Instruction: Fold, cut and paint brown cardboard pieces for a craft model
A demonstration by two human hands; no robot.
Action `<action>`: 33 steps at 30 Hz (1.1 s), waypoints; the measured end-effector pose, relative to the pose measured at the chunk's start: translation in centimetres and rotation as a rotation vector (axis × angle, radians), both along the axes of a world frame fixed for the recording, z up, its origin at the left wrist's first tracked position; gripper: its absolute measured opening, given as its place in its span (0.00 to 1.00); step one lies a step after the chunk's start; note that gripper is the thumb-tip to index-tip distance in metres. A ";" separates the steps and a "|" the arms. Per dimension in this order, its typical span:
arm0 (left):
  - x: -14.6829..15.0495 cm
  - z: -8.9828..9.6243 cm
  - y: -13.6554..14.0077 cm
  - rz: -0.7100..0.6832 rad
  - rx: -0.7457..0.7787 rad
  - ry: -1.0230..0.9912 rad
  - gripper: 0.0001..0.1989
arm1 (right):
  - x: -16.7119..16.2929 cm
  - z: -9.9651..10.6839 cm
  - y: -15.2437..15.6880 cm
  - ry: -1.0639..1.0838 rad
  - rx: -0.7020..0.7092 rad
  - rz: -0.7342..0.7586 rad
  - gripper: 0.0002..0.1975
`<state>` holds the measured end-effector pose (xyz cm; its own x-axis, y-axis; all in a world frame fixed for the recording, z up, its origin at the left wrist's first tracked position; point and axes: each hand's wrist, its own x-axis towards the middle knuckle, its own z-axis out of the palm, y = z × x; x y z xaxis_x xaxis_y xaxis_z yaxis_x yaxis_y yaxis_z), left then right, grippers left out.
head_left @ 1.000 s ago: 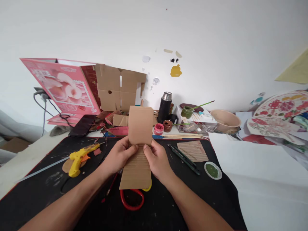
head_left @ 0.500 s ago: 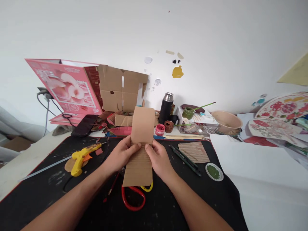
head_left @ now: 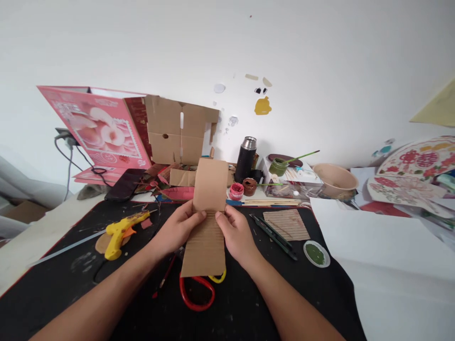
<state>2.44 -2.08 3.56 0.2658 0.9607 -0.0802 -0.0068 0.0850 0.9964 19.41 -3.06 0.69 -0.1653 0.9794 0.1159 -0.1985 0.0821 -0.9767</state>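
A long strip of brown cardboard (head_left: 205, 251) is held up in front of me, its upper part smooth and its lower part ribbed. My left hand (head_left: 181, 226) grips its left edge, thumb on the front and fingers behind. On the opposite edge my right hand (head_left: 236, 234) holds it the same way, the two thumbs a little apart near the line between smooth and ribbed parts. Below the strip, the red and yellow handles of scissors (head_left: 197, 307) stick out on the black mat (head_left: 245, 303); their blades are hidden.
A yellow glue gun (head_left: 121, 234) lies left. To the right are dark green pens (head_left: 273, 237), a ribbed cardboard piece (head_left: 286, 224) and a lid with green paint (head_left: 316, 254). Behind stand a black flask (head_left: 246, 158), paint jars (head_left: 236, 191) and a pink box (head_left: 103, 128).
The thumbs have slid slightly apart on the cardboard strip, and its lower end has come down a touch. Both hands keep their grip; all else looks the same.
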 end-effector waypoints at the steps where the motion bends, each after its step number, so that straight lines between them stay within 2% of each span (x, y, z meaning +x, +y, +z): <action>1: 0.1 0.0 0.0 0.000 0.005 -0.001 0.27 | 0.0 -0.1 0.0 -0.006 0.000 -0.006 0.10; 10: 0.9 -0.6 0.0 0.044 0.068 -0.023 0.27 | -0.2 -0.9 0.2 -0.112 0.042 -0.093 0.10; 19: 0.8 -0.2 -0.2 0.032 0.044 -0.049 0.32 | 0.2 0.4 0.1 -0.024 0.071 -0.016 0.10; 28: 0.2 -0.2 0.0 0.054 0.006 -0.006 0.28 | 0.1 0.1 -0.2 -0.032 0.013 0.026 0.11; 33: 0.3 -0.3 0.1 0.055 0.033 -0.003 0.28 | -0.1 0.1 -0.2 -0.019 0.029 0.027 0.10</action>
